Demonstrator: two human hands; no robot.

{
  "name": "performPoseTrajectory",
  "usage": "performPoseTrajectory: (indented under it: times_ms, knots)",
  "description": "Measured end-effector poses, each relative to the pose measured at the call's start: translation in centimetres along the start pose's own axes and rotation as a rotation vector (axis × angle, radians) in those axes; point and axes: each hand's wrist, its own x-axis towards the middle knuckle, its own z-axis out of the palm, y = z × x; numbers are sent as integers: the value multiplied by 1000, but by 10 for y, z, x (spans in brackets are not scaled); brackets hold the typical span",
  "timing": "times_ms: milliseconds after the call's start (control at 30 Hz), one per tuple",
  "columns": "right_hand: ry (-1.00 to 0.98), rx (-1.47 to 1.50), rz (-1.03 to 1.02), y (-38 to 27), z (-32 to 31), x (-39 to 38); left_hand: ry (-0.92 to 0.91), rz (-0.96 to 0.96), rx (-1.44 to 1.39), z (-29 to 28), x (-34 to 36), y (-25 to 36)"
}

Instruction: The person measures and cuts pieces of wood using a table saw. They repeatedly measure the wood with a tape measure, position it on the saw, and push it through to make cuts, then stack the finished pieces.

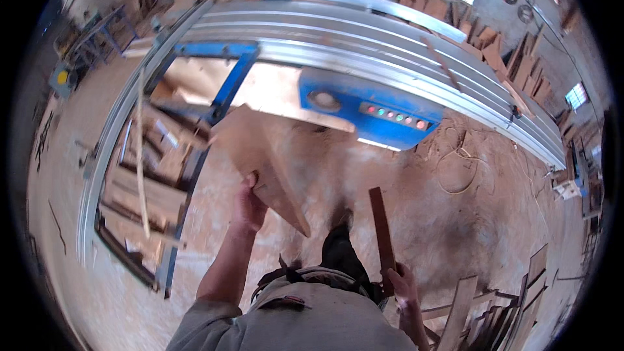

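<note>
My left hand (247, 204) grips a broad, flat wooden board (259, 149) by its near edge, thumb on top. The board is tilted and slightly blurred, its far end close to the machine's side frame. Lower right, my right hand (403, 285) is closed around the near end of a narrow, dark wooden strip (379, 224), which points away from me. Beyond both pieces stands a large sliding-table saw (312, 29) with a blue control panel (383, 116) carrying a row of coloured buttons.
On the left, a metal outrigger frame (104, 175) surrounds several wood offcuts (146, 188). Upright boards (458, 305) stand at the lower right. A loose cable loop (458, 172) lies on the dusty floor. A thin wooden stick (441, 62) rests on the saw's table.
</note>
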Motion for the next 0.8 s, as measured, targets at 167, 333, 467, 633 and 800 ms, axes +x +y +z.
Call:
performPoseTrajectory:
  times_ms: [167,333,467,633,800]
  knots:
    - [11,-279,-45,-109,-40,98,-3,64,9,67,108,-8]
    - [41,-491,-323,-245,-63,167,-62,93,29,107,224,-6]
    - [117,-577,-425,-329,-47,231,5,73,20,119,325,14]
    - [139,-678,-521,-415,-23,320,78,94,-220,127,462,43]
    - [175,-968,-606,-489,4,423,387,71,-125,120,567,68]
